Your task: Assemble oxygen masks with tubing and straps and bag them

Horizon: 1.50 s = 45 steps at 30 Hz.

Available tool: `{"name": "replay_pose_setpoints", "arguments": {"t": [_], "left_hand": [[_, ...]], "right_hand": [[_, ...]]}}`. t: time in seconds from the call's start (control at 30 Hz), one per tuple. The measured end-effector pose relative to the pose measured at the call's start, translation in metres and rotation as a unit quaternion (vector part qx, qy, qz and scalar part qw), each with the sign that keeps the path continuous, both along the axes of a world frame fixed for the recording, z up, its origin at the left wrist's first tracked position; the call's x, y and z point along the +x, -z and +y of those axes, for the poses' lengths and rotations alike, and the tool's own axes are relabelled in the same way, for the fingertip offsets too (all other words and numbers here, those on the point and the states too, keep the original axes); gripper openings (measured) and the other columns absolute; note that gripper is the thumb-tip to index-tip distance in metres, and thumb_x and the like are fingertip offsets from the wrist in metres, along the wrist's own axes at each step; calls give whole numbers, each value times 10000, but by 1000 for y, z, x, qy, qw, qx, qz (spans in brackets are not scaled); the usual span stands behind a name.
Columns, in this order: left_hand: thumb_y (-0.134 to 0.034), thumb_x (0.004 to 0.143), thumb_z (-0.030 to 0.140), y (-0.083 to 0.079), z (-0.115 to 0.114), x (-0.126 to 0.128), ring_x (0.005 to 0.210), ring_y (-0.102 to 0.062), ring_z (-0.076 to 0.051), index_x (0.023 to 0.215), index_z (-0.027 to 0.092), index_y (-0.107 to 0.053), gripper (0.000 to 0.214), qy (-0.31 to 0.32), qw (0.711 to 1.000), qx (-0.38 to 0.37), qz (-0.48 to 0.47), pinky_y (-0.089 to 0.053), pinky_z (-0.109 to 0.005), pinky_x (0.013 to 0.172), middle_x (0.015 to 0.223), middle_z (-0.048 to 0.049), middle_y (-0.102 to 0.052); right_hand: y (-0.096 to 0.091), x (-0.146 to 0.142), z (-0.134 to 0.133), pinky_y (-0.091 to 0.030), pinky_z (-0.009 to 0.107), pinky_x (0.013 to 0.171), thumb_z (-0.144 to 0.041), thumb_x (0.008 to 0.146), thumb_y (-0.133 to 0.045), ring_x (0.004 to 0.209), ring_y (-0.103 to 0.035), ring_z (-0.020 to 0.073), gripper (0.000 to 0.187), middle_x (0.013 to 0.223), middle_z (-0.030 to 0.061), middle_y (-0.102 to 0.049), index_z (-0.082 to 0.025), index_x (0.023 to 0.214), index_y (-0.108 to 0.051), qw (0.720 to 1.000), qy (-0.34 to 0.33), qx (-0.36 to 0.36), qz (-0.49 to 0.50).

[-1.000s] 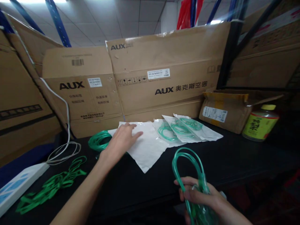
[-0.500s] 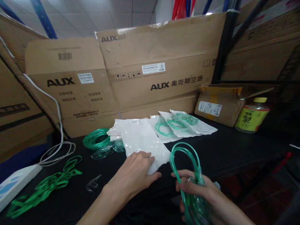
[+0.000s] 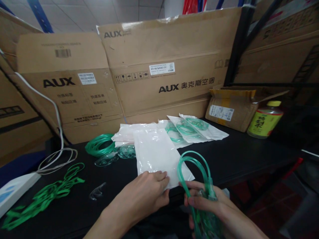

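- White pouch (image 3: 156, 149) is laid on the black tabletop (image 3: 231, 159), in front of the propped cardboard (image 3: 139, 109); its near edge is met by the left hand (image 3: 151, 191)
- Left hand: fingers drawn together and rested over the near edge of the pouch, thumb close by at the right; whether the film is pinched cannot be told, the underside being hidden
- Right hand (image 3: 205, 204): closed around green tubing (image 3: 193, 162), thumb across the front; the bend of the tubing is stood up above the grip, and a clear green plastic part (image 3: 210, 220) is gathered below it, partly covered by the fingers
- Pouch judged very light, limp and slick, shine being noted on its surface; creasing and sliding to be expected; best taken by one edge between thumb and fingertip
- Tubing judged light and springy, smooth, apt to uncoil if loosened; best gripped around the gathered strands, without kinking; the clear part is presumed thin-walled and not to be squeezed
- To the right of the pouch, filled pouches (image 3: 198, 127) are overlapped, green loops seen through their film; to its left, a green coil (image 3: 99, 145) is placed beside clear masks (image 3: 127, 151)
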State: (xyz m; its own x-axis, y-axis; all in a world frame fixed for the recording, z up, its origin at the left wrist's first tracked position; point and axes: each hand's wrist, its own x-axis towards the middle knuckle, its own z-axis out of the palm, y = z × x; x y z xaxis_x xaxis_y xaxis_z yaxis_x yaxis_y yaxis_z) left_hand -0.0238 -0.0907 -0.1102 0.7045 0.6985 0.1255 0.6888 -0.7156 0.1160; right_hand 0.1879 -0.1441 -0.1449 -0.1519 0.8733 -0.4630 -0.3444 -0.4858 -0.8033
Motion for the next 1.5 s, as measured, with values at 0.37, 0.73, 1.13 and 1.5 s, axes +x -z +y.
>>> {"name": "replay_pose_setpoints", "arguments": {"t": [0.37,0.73,1.13,1.5], "left_hand": [[-620,902,166,-11,9,-17,1256,-646,-236,1320,283,-669,437,18,992,-120,-42,-497,-362,1095,1399,-13,-654],[-554,1000,223,7,8,-5,1092,-713,-216,1191,273,-724,260,-26,998,-22,-49,-563,-330,956,1194,-32,-755],[-502,1030,219,8,10,9,1045,-738,-221,1209,259,-711,278,-98,982,-32,-156,-553,-318,943,1133,-28,-778],[-521,1017,214,11,17,20,896,-743,-180,1088,234,-733,224,-147,966,74,-199,-585,-280,832,1068,-24,-730]], "right_hand": [[6,0,2,-569,335,506,-326,663,-864,549,-678,193,708,802,17,-710,-166,1280,-555,1000,-7,12,15],[8,6,3,-601,398,574,-243,754,-806,604,-701,205,532,877,16,-698,-179,1226,-569,996,-32,31,81],[5,-11,2,-544,311,556,-273,667,-843,581,-726,211,778,864,23,-726,-163,1376,-541,991,-90,33,91],[6,-19,-3,-502,251,621,-229,647,-840,592,-681,154,1001,807,2,-753,-211,1550,-407,995,-96,12,29]]}}
